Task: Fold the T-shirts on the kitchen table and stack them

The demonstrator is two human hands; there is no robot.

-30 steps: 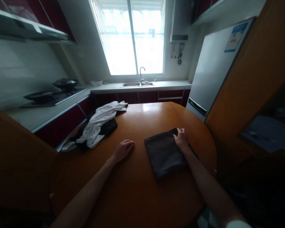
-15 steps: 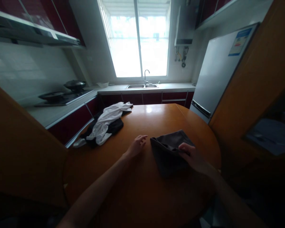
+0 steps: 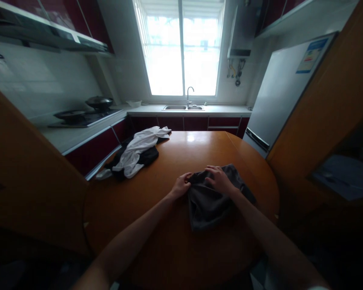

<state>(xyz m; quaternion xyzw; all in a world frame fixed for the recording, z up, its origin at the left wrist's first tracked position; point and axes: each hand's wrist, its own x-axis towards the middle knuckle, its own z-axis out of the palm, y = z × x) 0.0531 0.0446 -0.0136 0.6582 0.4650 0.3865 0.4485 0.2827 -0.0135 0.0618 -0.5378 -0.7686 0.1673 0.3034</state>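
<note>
A dark grey cloth (image 3: 210, 201) lies partly folded and rumpled on the round wooden table (image 3: 175, 237) in front of me. My left hand (image 3: 181, 185) grips the cloth's left edge. My right hand (image 3: 219, 179) rests on top of the cloth near its far edge, fingers closed on the fabric. Both forearms reach in from the bottom of the view.
A heap of white and black clothing (image 3: 137, 151) hangs over the table's far left edge. Behind are a counter with a stove and pans (image 3: 84, 110), a sink (image 3: 184, 106) under the window, and a fridge (image 3: 278, 92) at right. A wooden panel (image 3: 24, 177) stands at left.
My left hand slid right across the table and took the cloth's left edge. My right hand pulled part of the flat cloth over, leaving it rumpled.
</note>
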